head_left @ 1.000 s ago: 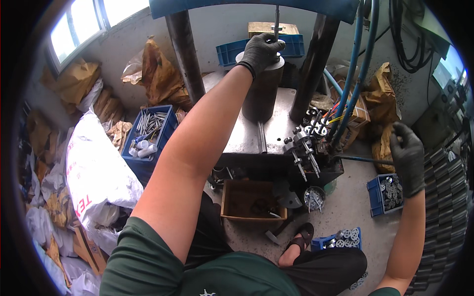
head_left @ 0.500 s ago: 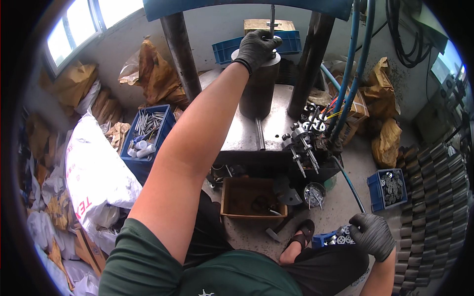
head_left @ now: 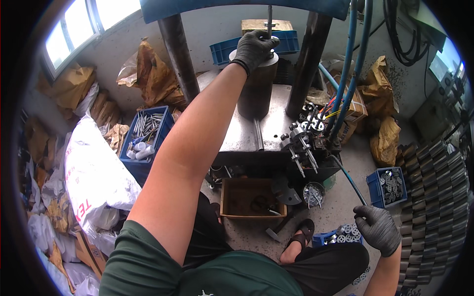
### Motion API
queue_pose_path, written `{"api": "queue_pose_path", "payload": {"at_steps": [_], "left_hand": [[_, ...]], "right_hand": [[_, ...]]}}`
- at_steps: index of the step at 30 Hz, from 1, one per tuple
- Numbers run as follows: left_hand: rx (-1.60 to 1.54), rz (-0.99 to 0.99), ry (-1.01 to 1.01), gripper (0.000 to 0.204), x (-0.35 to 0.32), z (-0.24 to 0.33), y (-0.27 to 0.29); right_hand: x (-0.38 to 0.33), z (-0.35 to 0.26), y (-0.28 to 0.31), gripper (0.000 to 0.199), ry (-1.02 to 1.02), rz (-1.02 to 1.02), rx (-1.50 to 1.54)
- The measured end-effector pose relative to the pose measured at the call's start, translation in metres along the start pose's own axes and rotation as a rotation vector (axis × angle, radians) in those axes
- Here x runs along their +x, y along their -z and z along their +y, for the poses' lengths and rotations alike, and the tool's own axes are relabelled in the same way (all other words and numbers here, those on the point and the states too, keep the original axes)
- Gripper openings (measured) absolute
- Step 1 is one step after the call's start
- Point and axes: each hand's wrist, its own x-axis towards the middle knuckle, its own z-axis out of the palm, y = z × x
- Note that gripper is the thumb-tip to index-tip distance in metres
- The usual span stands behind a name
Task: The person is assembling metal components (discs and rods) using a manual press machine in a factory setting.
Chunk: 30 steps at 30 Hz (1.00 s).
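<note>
My left hand [head_left: 254, 51], in a dark grey glove, reaches over the top of a dark upright steel cylinder [head_left: 257, 91]. Its fingers are closed around the lower part of a thin upright metal rod [head_left: 269, 29]; the fingers hide the exact grip. A small round metal part [head_left: 271, 53] shows just beneath them on the cylinder's pale top. At the lower right, my gloved right hand [head_left: 378, 230] is curled at the end of a slim teal lever [head_left: 351, 183], covering its tip. The cylinder stands on a shiny steel press table [head_left: 232, 140].
Two dark press columns [head_left: 178, 59] flank the cylinder. Shafts with round collars [head_left: 302, 143] and blue hoses [head_left: 349, 64] crowd the right side. Blue crates [head_left: 165, 129] of metal parts stand around, with a wooden box [head_left: 232, 215] and a hammer [head_left: 274, 231] below.
My right hand and the end of the teal lever have shifted slightly right and upward. The left hand keeps its place at the rod; the whole view has moved a little.
</note>
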Motion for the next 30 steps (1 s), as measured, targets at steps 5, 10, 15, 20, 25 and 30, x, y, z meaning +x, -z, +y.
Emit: {"api": "queue_pose_path", "payload": {"at_steps": [5, 10, 15, 20, 25, 30], "left_hand": [[0.01, -0.012, -0.002, 0.04, 0.0, 0.003, -0.004], [0.045, -0.01, 0.014, 0.04, -0.001, 0.005, -0.001], [0.067, 0.012, 0.002, 0.037, 0.004, -0.005, 0.001], [0.049, -0.003, -0.012, 0.036, 0.0, 0.006, -0.006], [-0.032, 0.0, 0.014, 0.037, 0.008, -0.012, -0.003], [0.081, -0.007, -0.016, 0.037, 0.005, -0.005, -0.002]], "right_hand": [[0.0, 0.001, 0.002, 0.031, 0.032, -0.191, -0.233], [0.0, 0.001, 0.005, 0.03, 0.003, -0.032, -0.01], [0.004, 0.003, 0.004, 0.03, 0.046, -0.165, -0.14], [-0.003, 0.005, 0.002, 0.03, 0.037, 0.055, 0.011], [0.003, 0.009, 0.002, 0.028, 0.084, -0.105, -0.104], [0.005, 0.009, 0.003, 0.028, 0.081, 0.136, 0.043]]}}
